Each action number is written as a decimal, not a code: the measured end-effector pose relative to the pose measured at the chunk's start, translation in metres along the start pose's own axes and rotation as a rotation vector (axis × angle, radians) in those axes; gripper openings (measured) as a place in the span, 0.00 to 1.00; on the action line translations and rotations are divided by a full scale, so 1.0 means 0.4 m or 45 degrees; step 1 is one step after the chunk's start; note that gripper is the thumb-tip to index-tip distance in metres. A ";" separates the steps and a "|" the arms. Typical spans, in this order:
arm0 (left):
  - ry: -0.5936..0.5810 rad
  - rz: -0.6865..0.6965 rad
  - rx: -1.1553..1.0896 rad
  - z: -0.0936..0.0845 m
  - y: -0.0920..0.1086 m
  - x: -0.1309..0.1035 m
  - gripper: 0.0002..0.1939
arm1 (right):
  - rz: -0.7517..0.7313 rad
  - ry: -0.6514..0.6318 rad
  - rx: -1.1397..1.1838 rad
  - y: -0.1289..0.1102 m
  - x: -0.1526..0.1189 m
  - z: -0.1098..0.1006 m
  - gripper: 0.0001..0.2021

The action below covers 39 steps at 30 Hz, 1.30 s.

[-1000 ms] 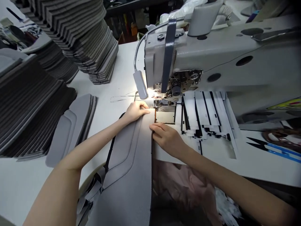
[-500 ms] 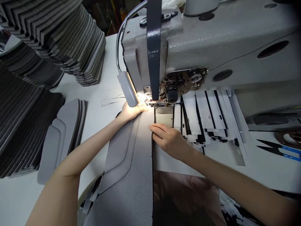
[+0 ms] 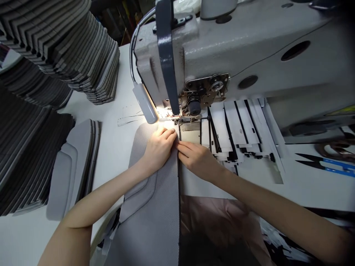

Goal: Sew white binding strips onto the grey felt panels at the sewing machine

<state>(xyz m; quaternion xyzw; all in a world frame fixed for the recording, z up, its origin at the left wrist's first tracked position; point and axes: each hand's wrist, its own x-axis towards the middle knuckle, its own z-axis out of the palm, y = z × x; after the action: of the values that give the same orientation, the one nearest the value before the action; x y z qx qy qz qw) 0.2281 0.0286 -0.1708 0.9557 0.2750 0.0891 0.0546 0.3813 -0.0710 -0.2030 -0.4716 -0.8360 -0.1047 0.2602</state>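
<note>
A long grey fabric panel (image 3: 155, 225) with curved seams runs from the sewing machine (image 3: 194, 55) down toward my lap. My left hand (image 3: 161, 146) lies on the panel just in front of the needle area, its fingers curled and pinching the fabric near the right edge. From the right, my right hand (image 3: 196, 159) grips that same dark-trimmed edge, thumb hidden, its fingertips close to the left hand's. A small lamp (image 3: 145, 103) lights the presser foot area, where the panel's far end lies under the machine head.
Tall stacks of grey padded pieces (image 3: 91, 59) stand at the left, with loose grey pieces (image 3: 59, 181) beside them. White strips with black bands (image 3: 235, 125) lie right of the needle. Blue-handled scissors (image 3: 327, 164) rest on the white table (image 3: 210, 188) at far right.
My left hand has drawn back from beside the lamp toward the panel's right edge and curled its fingers. My right hand has stayed at the edge, now near the left. The view has shifted slightly.
</note>
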 end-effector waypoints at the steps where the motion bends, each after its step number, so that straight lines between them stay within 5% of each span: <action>1: 0.020 0.023 0.007 0.002 0.006 -0.008 0.16 | 0.002 -0.016 -0.019 0.001 0.000 0.001 0.16; 8: 0.197 0.113 0.035 0.028 -0.009 -0.024 0.17 | 0.114 -0.160 0.104 -0.012 -0.003 -0.031 0.14; 11: 0.256 0.117 0.029 0.044 -0.019 -0.022 0.19 | 0.425 -0.178 0.132 0.031 -0.006 -0.067 0.11; 14: 0.271 0.098 -0.016 0.058 -0.025 -0.021 0.20 | 0.876 -0.027 -0.127 0.115 -0.017 -0.093 0.05; 18: 0.298 0.076 -0.035 0.066 -0.029 -0.020 0.21 | 1.098 -0.082 -0.236 0.193 -0.020 -0.092 0.07; 21: 0.304 0.075 -0.032 0.069 -0.031 -0.018 0.21 | 1.179 -0.127 -0.193 0.184 -0.001 -0.091 0.04; 25: 0.306 0.066 -0.053 0.069 -0.030 -0.019 0.21 | 1.222 0.011 -0.100 0.147 0.019 -0.124 0.09; 29: 0.308 0.045 -0.024 0.064 -0.021 -0.022 0.20 | 1.359 0.036 0.611 0.084 -0.008 -0.186 0.16; 34: 0.320 -0.033 -0.056 0.057 -0.013 -0.029 0.17 | 1.505 -0.536 2.071 -0.095 -0.060 -0.209 0.19; 39: 0.364 -0.033 -0.276 0.052 -0.019 -0.038 0.17 | 1.393 -0.907 2.499 -0.209 -0.061 -0.171 0.19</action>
<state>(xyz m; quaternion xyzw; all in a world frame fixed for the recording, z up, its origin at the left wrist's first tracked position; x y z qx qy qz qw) 0.2158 0.0257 -0.1946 0.9182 0.2811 0.2525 0.1187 0.3441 -0.1621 -0.1523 -0.3679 -0.2704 0.8465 0.2737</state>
